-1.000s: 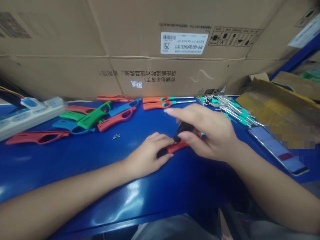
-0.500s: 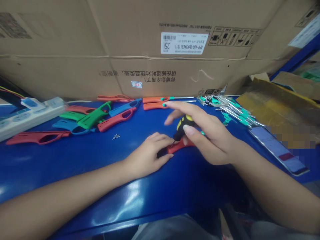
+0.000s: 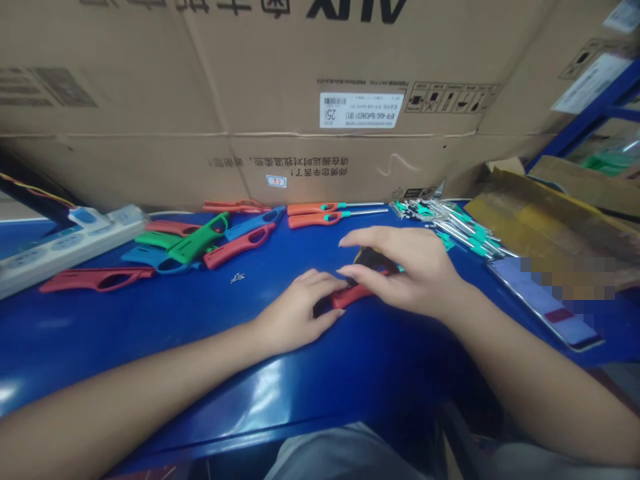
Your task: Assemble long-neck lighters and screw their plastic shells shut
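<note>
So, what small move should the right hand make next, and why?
Probably twist the screwdriver in place: the right hand covers its black handle, set over the red lighter body, which the left hand pins to the blue table.

Eight loose plastic lighter shells (image 3: pixel 197 241) are counted at ten o'clock: four red, two green and two blue. Two assembled orange lighters (image 3: pixel 320 209) with metal rods are seen at twelve o'clock. One heap of green-tipped metal rods (image 3: pixel 450 223), too tangled to be numbered, is found at two o'clock. One phone (image 3: pixel 545 307) is counted at three o'clock and one power strip (image 3: pixel 65 241) at nine o'clock. One small cluster of screws (image 3: pixel 237 278) is noted at ten o'clock. At the centre, one red lighter body (image 3: pixel 350 297) and one dark-handled tool (image 3: pixel 369 255) are held by one left hand (image 3: pixel 300 310) and one right hand (image 3: pixel 410 273).
</note>
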Motion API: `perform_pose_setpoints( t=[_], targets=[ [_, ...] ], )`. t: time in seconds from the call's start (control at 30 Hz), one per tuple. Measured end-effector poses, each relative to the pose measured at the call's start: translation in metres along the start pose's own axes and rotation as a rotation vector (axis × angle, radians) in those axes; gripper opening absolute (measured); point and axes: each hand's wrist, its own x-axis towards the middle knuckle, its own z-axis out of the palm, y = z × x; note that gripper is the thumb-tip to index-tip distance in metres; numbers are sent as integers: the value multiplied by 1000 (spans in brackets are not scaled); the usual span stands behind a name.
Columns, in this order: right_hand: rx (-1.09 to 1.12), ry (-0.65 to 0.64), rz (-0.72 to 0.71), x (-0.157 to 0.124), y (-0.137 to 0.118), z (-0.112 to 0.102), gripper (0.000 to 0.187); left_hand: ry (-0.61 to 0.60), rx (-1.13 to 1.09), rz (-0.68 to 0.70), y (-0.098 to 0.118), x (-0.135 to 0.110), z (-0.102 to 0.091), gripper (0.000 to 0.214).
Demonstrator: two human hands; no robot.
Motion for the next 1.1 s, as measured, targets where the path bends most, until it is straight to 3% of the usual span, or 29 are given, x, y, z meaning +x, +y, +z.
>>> perform_pose_setpoints(
  t=[0.1, 0.23, 0.3, 0.47, 0.7, 0.87, 0.97, 1.1],
  targets=[
    [-79, 124, 20, -1, 3, 5, 19, 13, 37, 1, 1, -1, 1, 33],
    [4, 278, 236, 0, 20, -1, 19, -7, 107, -21, 2, 0, -6, 42],
    [-135, 319, 344, 0, 37, -12, 24, -41, 165, -29, 3, 2, -15, 51],
    [-569, -13, 690, -7, 78, -43, 28, -160, 446, -127, 7, 10, -37, 52],
    [-596, -351, 825, -17, 90, -71, 31, -218, 489, -130, 13, 23, -26, 48],
    [-613, -676, 928, -26, 106, -66, 30, -273, 523, -133, 15, 35, -28, 50],
    [-620, -733, 981, -27, 114, -54, 31, -279, 524, -130, 11, 38, -43, 50],
    [-606, -793, 1024, -27, 119, -42, 29, -263, 534, -120, 1, 41, -76, 50]
  ],
)
